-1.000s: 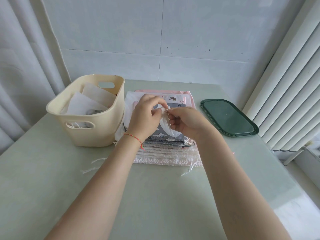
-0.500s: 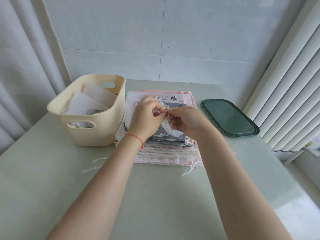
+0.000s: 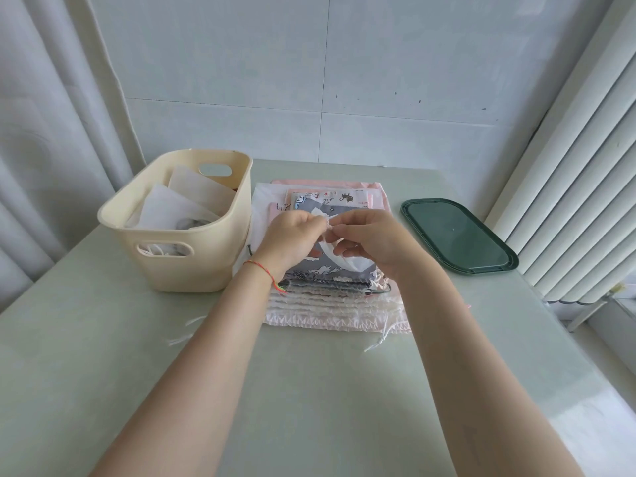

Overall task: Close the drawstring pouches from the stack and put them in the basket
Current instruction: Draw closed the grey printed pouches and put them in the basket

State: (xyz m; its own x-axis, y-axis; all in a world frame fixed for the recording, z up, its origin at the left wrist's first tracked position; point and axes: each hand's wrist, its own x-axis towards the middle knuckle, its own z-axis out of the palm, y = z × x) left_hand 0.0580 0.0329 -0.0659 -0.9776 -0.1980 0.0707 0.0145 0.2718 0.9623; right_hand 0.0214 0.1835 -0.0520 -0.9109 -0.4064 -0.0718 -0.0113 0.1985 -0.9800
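Note:
A small white drawstring pouch (image 3: 333,254) hangs between my hands above the stack of pouches (image 3: 327,301). My left hand (image 3: 290,241) pinches its gathered top edge, and my right hand (image 3: 368,242) pinches the same top from the other side, the two sets of fingertips almost touching. The pouch body droops under my right palm. The stack lies flat on the table, a grey printed pouch on top and pink and white ones beneath. A cream plastic basket (image 3: 192,266) stands left of the stack with white pouches inside.
A dark green oval tray (image 3: 457,235) lies right of the stack, close to the window blinds. Loose white cord ends (image 3: 182,333) lie on the table in front of the basket. A tiled wall stands behind the table and a curtain hangs at the left.
My fingertips have drawn closer together at the top of the white pouch. Basket, stack and tray have not moved.

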